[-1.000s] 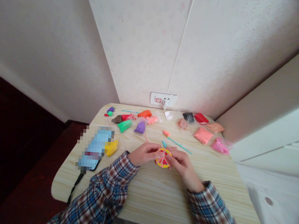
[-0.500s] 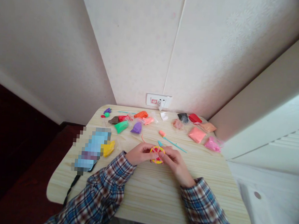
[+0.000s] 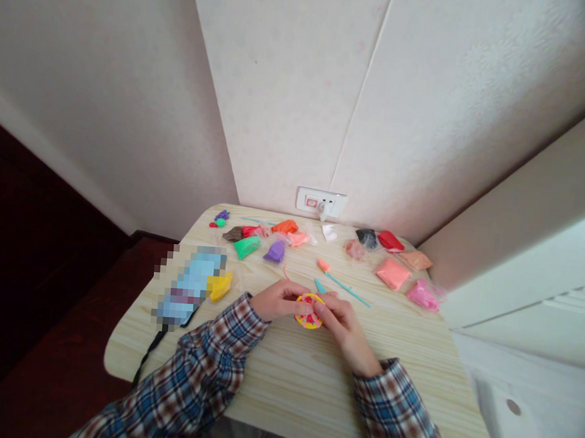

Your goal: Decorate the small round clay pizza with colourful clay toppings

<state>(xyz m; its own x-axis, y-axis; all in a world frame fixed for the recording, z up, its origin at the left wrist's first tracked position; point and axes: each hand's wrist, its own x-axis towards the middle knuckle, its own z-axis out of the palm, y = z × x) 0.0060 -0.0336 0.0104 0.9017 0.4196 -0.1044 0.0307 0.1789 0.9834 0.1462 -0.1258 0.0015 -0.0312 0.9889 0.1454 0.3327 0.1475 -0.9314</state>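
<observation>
Between my two hands is a small round clay disc with a yellow rim and red and pink pieces on its face, like a little pizza. My left hand grips its left side, thumb on top. On the right side my right hand pinches it, thumb pressed on the face; the fingers underneath are hidden. Just beyond my hands lies a teal clay tool, partly covered. A thin orange-pink clay strand rests behind my left hand. Farther off, a teal stick lies near a lump of coral clay.
Bags of coloured clay line the back, among them green, purple, coral and pink. A yellow bag touches a blurred phone with a black cable. Small clay grapes sit at the back left corner.
The whole view has shifted and tilted slightly, so the table appears a little farther right. Both hands keep hold of the clay disc, with the thumbs slightly moved on its face.
</observation>
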